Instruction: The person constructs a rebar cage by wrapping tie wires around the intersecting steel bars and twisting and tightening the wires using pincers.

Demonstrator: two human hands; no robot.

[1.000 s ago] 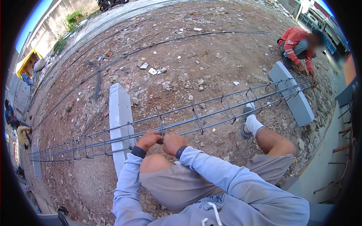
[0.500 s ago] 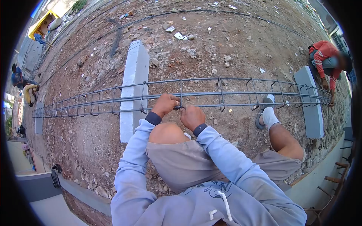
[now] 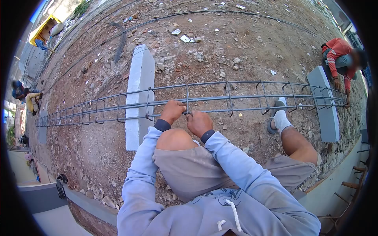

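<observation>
A long rebar cage (image 3: 212, 98) of straight bars and bent stirrups runs across the view in front of me. My left hand (image 3: 173, 111) is closed at the lower bar, its fingertips pinched against the foot of one stirrup (image 3: 187, 93). Just to its right, my right hand (image 3: 199, 123) is closed too, thumb and fingers pressed together at that same joint. Whatever lies between the right fingertips is too small and covered to name. The cage rests across a pale block (image 3: 138, 74) left of my hands and a grey block (image 3: 327, 122) toward the right.
A person in a red top (image 3: 339, 55) crouches at the cage's right end, hands at the bars. Another person (image 3: 24, 92) is at the far left, near a third block (image 3: 42, 134). Rubble and a dark cable (image 3: 220, 11) lie on the ground. My sandalled foot (image 3: 280, 118) is below the bars.
Both hands stay at the same joint, with only slight finger movement. The view has shifted a little. The person at the far left has shifted posture slightly.
</observation>
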